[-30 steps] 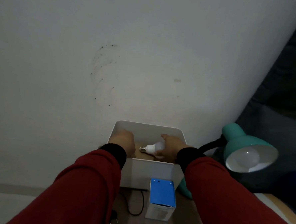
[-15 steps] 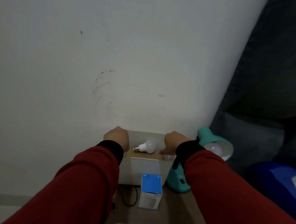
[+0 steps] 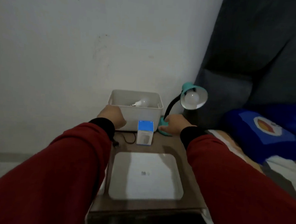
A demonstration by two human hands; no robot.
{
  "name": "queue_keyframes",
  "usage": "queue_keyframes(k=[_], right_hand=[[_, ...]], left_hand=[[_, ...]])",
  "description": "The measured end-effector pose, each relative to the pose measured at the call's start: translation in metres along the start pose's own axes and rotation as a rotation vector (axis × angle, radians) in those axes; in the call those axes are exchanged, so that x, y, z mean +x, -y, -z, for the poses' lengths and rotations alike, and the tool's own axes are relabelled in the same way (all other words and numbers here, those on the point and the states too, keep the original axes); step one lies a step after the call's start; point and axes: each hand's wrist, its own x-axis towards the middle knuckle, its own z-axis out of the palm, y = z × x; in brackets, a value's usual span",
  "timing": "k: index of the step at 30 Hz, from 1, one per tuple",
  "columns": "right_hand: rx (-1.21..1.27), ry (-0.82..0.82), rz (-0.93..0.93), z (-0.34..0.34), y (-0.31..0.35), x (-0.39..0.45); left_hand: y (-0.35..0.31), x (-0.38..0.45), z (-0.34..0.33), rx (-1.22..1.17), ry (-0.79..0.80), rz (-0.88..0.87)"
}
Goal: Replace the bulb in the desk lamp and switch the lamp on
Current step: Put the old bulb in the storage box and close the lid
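Observation:
A teal desk lamp stands at the table's back right, its shade (image 3: 200, 94) tilted toward me with a white bulb (image 3: 191, 98) fitted and unlit. My right hand (image 3: 175, 124) lies over the teal lamp base (image 3: 162, 124), thumb and fingers around it. A second white bulb (image 3: 141, 102) lies on its side inside the white bin (image 3: 140, 116). My left hand (image 3: 111, 117) is at the bin's front left corner, fingers curled, holding nothing. A blue and white bulb box (image 3: 145, 132) stands in front of the bin.
A white square lid (image 3: 146, 175) lies flat on the brown table near me. A black cable (image 3: 130, 139) loops left of the bulb box. A white wall is behind, and a bed with a dark headboard and a blue pillow (image 3: 263, 134) is at the right.
Both hands have come out of the bin. The right hand went right onto the lamp base and the left dropped to the bin's front corner. The bulb stays in the bin. The view pulled back.

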Motion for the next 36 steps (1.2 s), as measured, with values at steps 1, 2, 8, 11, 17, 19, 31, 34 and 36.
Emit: queue_keyframes(k=[1,2,8,11,17,19,31,34,36], right_hand=[[0.046,0.004,-0.005,-0.013,-0.004,-0.012],[0.092,0.012,-0.011,-0.027,-0.007,-0.025],[0.235,0.090,-0.072,-0.117,-0.032,-0.072],[0.247,0.085,-0.088,-0.151,-0.041,-0.083],[0.268,0.099,-0.175,-0.182,-0.056,-0.087],[0.202,0.114,-0.190,-0.186,-0.060,-0.084],[0.219,0.115,-0.243,-0.184,-0.063,-0.082],[0.285,0.094,-0.246,-0.177,-0.062,-0.084],[0.298,0.063,-0.240,-0.167,-0.061,-0.085]], left_hand=[[0.000,-0.012,-0.013,-0.044,0.006,-0.002],[0.000,-0.025,-0.027,-0.097,0.016,0.001],[0.001,-0.095,-0.116,-0.362,0.083,0.074],[0.005,-0.116,-0.149,-0.427,0.121,0.084],[0.015,-0.123,-0.181,-0.352,0.181,0.145],[0.016,-0.121,-0.184,-0.332,0.225,0.154],[0.009,-0.115,-0.184,-0.252,0.204,0.194],[0.007,-0.117,-0.177,-0.261,0.166,0.179],[0.006,-0.118,-0.172,-0.267,0.145,0.162]])
